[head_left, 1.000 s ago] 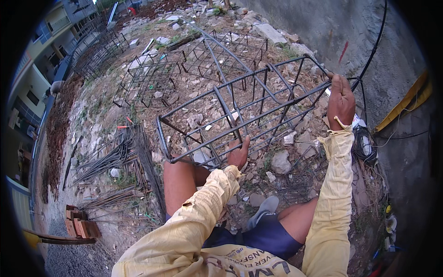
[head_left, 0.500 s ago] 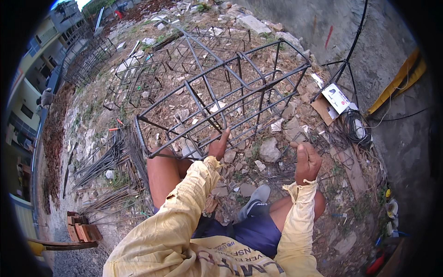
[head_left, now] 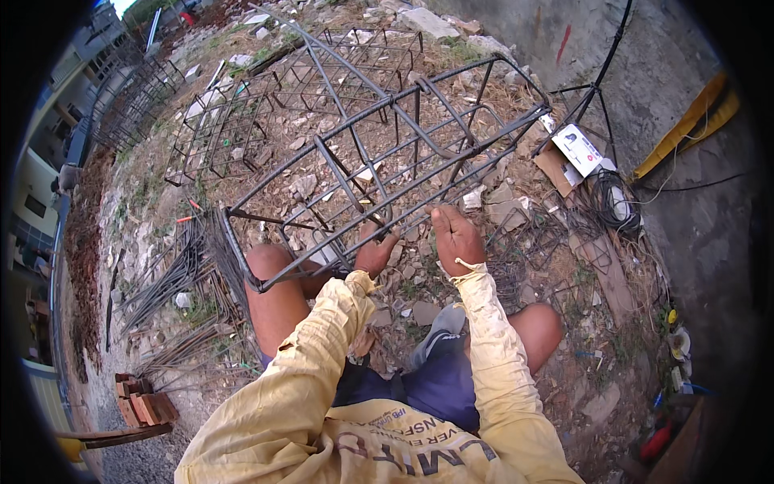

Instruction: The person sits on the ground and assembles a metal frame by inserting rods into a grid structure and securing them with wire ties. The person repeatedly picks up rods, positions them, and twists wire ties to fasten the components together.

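Steel-bar cage (head_left: 403,194) slants just beyond fingers of both hands. Left hand (head_left: 375,252) at its near bars, fingertips partly hidden; from here can't tell if gripping. Right hand (head_left: 457,238) just beside, fingers curled in, contents hidden from me. Rods (head_left: 173,266) heaped left of left fingers; white box (head_left: 579,149) beyond right ones, rightward.

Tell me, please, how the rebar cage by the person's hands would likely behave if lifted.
The rebar cage would probably feel stiff, with long bars crossing squared hoops. Its open frame suggests modest weight for its bulk. Boxy sides make rolling unlikely.
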Demonstrator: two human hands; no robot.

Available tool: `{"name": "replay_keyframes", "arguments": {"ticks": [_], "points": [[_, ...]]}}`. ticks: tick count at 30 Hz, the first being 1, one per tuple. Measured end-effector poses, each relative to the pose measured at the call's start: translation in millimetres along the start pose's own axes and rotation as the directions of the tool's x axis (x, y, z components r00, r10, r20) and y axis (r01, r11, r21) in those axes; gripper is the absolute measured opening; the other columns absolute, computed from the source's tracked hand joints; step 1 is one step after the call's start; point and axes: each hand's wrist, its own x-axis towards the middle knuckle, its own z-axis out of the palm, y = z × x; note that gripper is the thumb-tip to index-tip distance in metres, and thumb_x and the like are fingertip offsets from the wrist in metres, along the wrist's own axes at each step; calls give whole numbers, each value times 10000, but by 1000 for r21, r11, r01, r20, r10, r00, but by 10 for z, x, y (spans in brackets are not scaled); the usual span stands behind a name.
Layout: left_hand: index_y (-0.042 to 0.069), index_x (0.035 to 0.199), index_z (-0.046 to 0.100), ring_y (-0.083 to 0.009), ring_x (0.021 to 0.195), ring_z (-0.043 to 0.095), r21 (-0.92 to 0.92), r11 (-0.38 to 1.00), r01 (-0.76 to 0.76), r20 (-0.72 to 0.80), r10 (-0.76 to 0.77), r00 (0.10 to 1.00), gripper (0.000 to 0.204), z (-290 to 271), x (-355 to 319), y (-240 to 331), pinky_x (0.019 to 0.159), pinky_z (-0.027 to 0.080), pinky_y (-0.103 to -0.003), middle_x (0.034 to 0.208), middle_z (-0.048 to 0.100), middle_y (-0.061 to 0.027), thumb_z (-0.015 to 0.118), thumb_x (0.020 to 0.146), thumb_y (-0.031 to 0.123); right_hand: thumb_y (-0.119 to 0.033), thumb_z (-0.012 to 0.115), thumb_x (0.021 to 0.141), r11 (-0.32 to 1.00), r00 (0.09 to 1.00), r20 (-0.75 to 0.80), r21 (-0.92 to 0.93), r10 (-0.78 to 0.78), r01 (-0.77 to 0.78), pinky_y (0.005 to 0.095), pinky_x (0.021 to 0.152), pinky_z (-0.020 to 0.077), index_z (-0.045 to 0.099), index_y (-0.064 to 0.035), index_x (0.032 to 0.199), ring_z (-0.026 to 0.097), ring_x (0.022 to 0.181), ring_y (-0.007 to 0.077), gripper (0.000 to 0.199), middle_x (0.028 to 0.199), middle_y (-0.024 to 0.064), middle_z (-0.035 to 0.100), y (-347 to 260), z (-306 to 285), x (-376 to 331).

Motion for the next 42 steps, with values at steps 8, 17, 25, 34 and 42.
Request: {"name": "replay_keyframes", "arguments": {"ticks": [8,17,25,34,42], "points": [[-4,1121,575,-372,1069,525,-83,997,4,86,4,996,440,-37,-135,124,942,399,-431,1136,563,-209,683,829,307,-229,510,972,951,987,0,267,159,-153,329,813,482,653,-6,1104,639,896,209,296,967,150,685,198,95,-249],[-17,1146,515,-378,1021,537,28,997,-74,-25,75,997,497,122,-173,-95,927,417,-424,1055,557,-225,703,842,328,-261,544,971,913,975,109,343,196,-222,246,606,417,650,-37,1131,474,648,65,295,731,-20,553,249,293,-641],[-18,1339,455,-366,1199,507,142,987,-77,64,69,996,596,68,-284,-85,1013,387,-391,1268,529,-251,668,854,255,-219,539,952,921,986,70,354,149,-164,300,740,475,649,-19,1092,601,808,158,268,909,94,669,105,236,-523],[-45,1332,481,-303,1141,556,88,995,-46,126,34,991,546,25,-224,-349,987,412,-369,1190,610,-221,625,893,247,-184,548,929,928,953,260,291,157,-232,328,741,483,642,-16,1019,614,779,197,212,867,114,661,148,108,-1180],[-53,1276,487,-386,1153,539,-29,998,-53,135,56,989,573,-31,-6,-494,985,411,-397,1227,564,-270,679,845,272,-212,554,916,967,955,285,210,78,-142,375,795,504,659,-27,1006,659,875,304,231,940,140,678,322,158,-1248]]}}
